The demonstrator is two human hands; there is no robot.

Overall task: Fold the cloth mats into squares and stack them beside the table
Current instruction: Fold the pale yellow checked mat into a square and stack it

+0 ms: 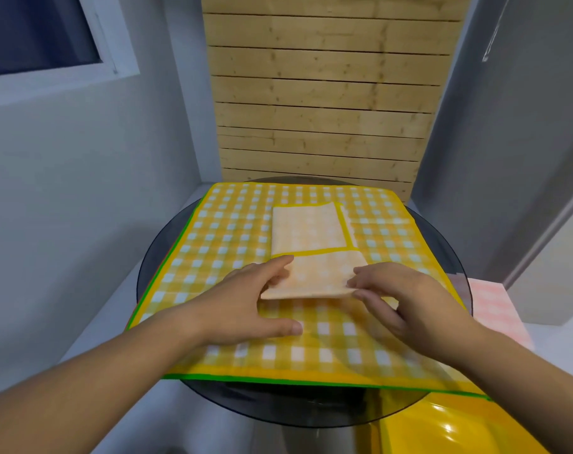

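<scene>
Inspector: Yellow seat (442,430) at lower right, nearest the camera, sits partly beneath the rim of the round glass table (154,257). A large checked mat (229,224) is spread flat over the table top.

Clerk: And the item being worked?

Inspector: A small mat (311,234) lies pale side up on the large one, right of centre. Its near flap (321,276) is raised off the surface.

Clerk: Hands?

Inspector: The left hand (246,299) has its fingers stretched out and laid against the flap's left edge, with the thumb resting on the large mat. I cannot tell whether any finger lies under the flap. The right hand (403,299) has curled fingers pinching the flap's right near corner.

Clerk: Step in hand?

Inspector: In my judgement, a fold of the small mat is midway and not yet square.

Clerk: Next requirement?

Inspector: Probably carry the flap over, align the edges and press the crease. A pink cloth (498,309) lies beside the table at right, likely the stacking place. The large mat is not yet folded.
</scene>
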